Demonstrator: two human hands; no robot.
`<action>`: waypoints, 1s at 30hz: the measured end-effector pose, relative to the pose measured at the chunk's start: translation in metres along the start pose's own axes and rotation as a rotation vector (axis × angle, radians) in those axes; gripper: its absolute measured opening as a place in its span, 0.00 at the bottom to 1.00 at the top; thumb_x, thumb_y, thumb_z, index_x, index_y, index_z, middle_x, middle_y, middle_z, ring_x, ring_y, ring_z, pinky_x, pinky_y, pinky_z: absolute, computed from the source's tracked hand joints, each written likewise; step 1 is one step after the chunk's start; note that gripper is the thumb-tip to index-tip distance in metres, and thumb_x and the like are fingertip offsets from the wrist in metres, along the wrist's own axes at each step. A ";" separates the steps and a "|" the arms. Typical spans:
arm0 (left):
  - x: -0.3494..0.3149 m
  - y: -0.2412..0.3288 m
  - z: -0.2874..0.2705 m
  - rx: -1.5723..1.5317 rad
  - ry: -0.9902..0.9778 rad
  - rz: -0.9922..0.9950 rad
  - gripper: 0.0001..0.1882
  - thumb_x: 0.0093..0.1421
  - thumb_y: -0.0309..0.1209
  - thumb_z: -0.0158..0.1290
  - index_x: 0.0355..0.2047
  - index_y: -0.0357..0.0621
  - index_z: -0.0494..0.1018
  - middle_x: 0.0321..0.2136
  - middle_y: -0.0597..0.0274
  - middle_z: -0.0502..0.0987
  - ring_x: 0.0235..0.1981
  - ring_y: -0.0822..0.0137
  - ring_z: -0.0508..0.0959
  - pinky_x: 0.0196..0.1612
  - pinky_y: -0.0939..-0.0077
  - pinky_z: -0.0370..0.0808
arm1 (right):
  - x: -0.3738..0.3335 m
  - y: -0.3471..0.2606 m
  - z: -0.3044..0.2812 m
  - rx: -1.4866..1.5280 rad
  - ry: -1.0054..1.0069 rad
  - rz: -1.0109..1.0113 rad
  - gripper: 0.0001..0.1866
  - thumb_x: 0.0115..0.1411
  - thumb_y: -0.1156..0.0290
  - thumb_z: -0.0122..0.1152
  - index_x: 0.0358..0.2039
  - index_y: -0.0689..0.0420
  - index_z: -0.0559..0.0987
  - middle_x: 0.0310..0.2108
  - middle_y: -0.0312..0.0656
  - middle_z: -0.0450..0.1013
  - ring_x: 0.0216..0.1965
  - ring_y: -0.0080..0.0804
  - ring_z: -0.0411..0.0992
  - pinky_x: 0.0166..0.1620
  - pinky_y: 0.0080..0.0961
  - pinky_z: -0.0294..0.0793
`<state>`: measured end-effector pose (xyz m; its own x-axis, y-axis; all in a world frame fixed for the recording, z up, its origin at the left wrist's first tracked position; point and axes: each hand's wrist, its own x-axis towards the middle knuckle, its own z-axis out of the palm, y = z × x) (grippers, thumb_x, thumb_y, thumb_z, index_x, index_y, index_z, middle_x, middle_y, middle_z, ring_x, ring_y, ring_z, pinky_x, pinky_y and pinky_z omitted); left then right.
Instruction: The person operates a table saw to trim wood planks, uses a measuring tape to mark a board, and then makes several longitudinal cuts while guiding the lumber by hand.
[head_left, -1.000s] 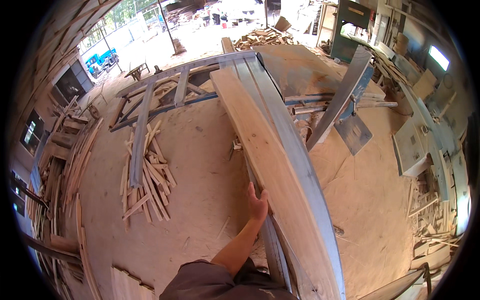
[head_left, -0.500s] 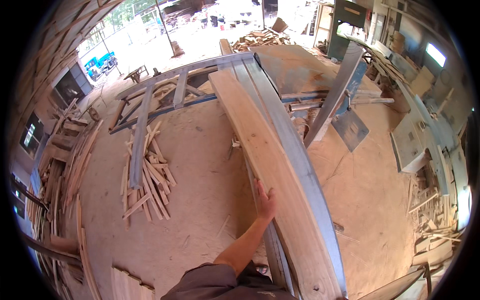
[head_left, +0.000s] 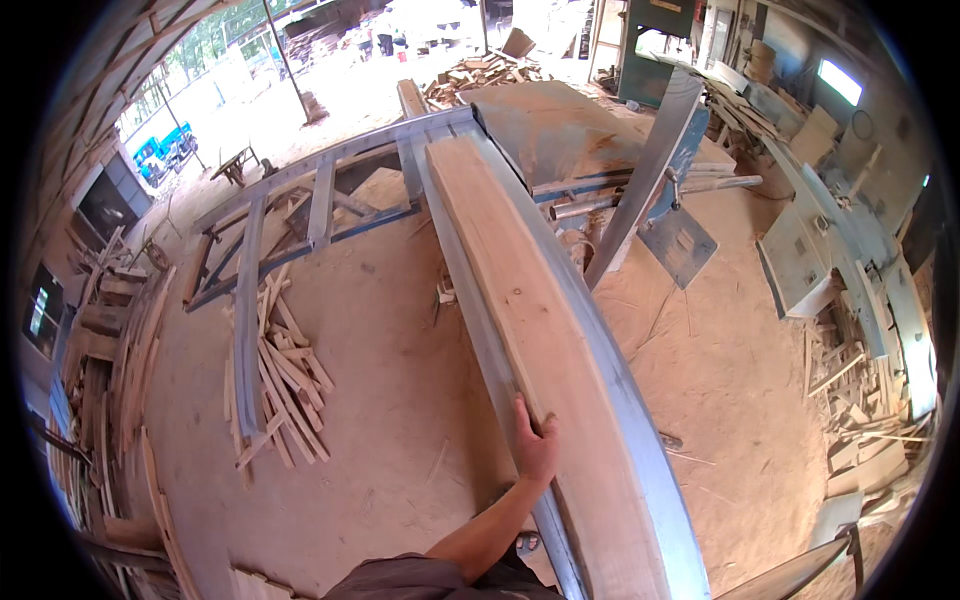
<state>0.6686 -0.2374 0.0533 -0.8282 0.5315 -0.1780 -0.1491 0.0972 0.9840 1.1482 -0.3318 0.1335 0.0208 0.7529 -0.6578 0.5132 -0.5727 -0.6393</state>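
A long, pale wooden plank [head_left: 530, 310] lies lengthwise on a narrow grey metal bed [head_left: 650, 450] that runs away from me. A dark knot shows in its upper face. My left hand [head_left: 538, 450] grips the plank's left edge at the near part, thumb toward the top face and the other fingers along the side; some fingers are partly hidden. Bare metal shows along both sides of the plank. My right hand is out of view.
Left of the bed stands a metal frame [head_left: 325, 200] with crossbars, above a heap of wooden strips [head_left: 290, 370]. An upright metal post [head_left: 645, 175] with a blue part rises to the right. Stacked boards [head_left: 130, 370] line the left side; offcuts [head_left: 860, 420] lie at right.
The plank has shifted to the right on the metal bed, so more metal shows along its left side. My left hand stays on its left edge. The view has also shifted.
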 end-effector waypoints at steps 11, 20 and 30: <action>0.127 0.004 0.055 0.076 0.037 0.057 0.40 0.68 0.30 0.50 0.75 0.36 0.43 0.73 0.40 0.52 0.73 0.47 0.56 0.74 0.63 0.54 | 0.013 -0.025 0.007 0.238 -0.017 0.123 0.17 0.66 0.68 0.57 0.54 0.55 0.82 0.28 0.37 0.79 0.21 0.19 0.70 0.20 0.14 0.64; 0.101 -0.025 0.059 0.129 0.062 0.140 0.36 0.72 0.30 0.45 0.74 0.34 0.43 0.73 0.40 0.51 0.75 0.48 0.52 0.74 0.62 0.52 | 0.029 -0.003 -0.005 0.108 -0.050 0.090 0.15 0.66 0.68 0.57 0.50 0.55 0.83 0.27 0.36 0.78 0.20 0.18 0.68 0.20 0.15 0.63; 0.016 -0.033 0.059 0.124 0.019 0.155 0.35 0.72 0.30 0.43 0.74 0.31 0.43 0.75 0.40 0.47 0.76 0.49 0.47 0.76 0.64 0.47 | 0.026 0.066 -0.041 -0.051 -0.129 -0.021 0.13 0.65 0.68 0.56 0.45 0.55 0.85 0.26 0.35 0.76 0.20 0.20 0.67 0.21 0.18 0.64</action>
<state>0.6925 -0.1822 0.0184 -0.8462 0.5323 -0.0234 0.0477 0.1194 0.9917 1.2176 -0.3372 0.0905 -0.0991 0.7151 -0.6920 0.5551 -0.5374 -0.6348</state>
